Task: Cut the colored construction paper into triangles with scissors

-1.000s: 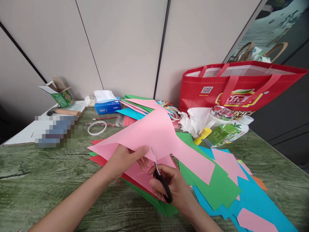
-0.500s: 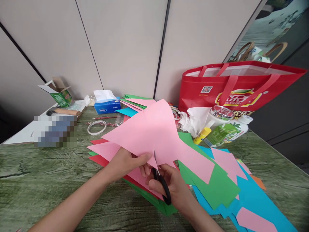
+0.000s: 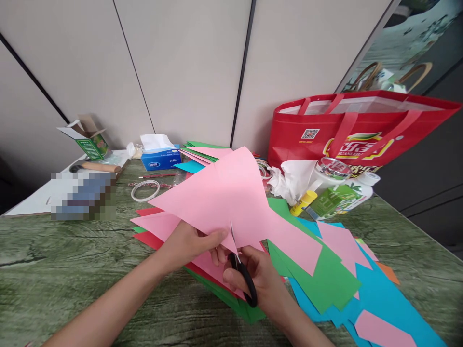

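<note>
A large sheet of pink paper (image 3: 220, 188) is held up over a stack of coloured paper. My left hand (image 3: 202, 243) pinches its lower edge, thumb on top. In my right hand (image 3: 258, 274) are black-handled scissors (image 3: 249, 284), fingers wrapped round the handles. One blade shows over the pink sheet near my left thumb, and the paper lies between the blades. Below, pink, red and green sheets (image 3: 231, 301) fan out. To the right lie cut pieces of green paper (image 3: 314, 284) and blue paper (image 3: 387, 294).
A red shopping bag (image 3: 304, 149) stands at the back right, with a yellow glue stick (image 3: 304, 202), crumpled tissue (image 3: 289, 180) and a green carton (image 3: 333, 200) before it. Left are a tape roll (image 3: 145, 191), a blue tissue box (image 3: 161, 160) and a hammer-like tool (image 3: 99, 166).
Almost nothing differs. The pink sheet's left corner has shifted slightly left and both hands keep the same hold.
</note>
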A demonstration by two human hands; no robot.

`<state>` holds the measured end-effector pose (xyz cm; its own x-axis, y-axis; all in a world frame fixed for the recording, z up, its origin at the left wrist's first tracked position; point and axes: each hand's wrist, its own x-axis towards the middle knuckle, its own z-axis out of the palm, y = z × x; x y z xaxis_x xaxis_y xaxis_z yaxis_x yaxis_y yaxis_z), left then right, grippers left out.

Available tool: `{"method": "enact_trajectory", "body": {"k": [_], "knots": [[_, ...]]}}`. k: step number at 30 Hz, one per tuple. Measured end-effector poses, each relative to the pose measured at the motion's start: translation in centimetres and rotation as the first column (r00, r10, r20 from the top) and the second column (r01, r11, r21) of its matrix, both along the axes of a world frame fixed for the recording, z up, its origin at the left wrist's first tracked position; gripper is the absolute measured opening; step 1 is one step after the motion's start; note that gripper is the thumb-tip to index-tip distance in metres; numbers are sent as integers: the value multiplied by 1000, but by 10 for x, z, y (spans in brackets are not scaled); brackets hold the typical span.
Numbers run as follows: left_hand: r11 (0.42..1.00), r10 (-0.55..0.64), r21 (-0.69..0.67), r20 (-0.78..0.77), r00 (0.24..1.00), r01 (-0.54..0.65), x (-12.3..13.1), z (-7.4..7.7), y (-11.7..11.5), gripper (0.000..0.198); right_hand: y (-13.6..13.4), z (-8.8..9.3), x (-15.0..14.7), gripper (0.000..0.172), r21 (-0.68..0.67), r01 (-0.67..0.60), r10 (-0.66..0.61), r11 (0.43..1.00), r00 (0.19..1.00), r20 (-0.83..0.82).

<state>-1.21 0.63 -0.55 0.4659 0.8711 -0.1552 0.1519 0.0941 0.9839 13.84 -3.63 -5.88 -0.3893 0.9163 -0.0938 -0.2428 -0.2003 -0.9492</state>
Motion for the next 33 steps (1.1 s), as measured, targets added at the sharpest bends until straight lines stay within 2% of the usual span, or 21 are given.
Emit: {"method": "enact_trajectory", "body": {"k": [14,22,26,29,33], "knots": [[1000,-17,-19,48,999,18,-1,-3,-1,24,-1,2,-3,28,-80,39,-32,996,996,79],[1000,-25,18,85,996,24,-2,-3,2,22,-1,-2,1,26,-96,39,-35,995,998,42],[997,58,32,152,987,-64,-6,-5,5,20,0,-1,0,29,-114,53,-45,992,996,73],[998,60,25,90,994,-62,-8,-6,6,25,0,0,-1,30,-114,62,-52,992,995,84],[998,21,62,-3,1000,-21,-9,-3,4,28,0,2,2,28,-56,62,-61,997,998,22]]}}
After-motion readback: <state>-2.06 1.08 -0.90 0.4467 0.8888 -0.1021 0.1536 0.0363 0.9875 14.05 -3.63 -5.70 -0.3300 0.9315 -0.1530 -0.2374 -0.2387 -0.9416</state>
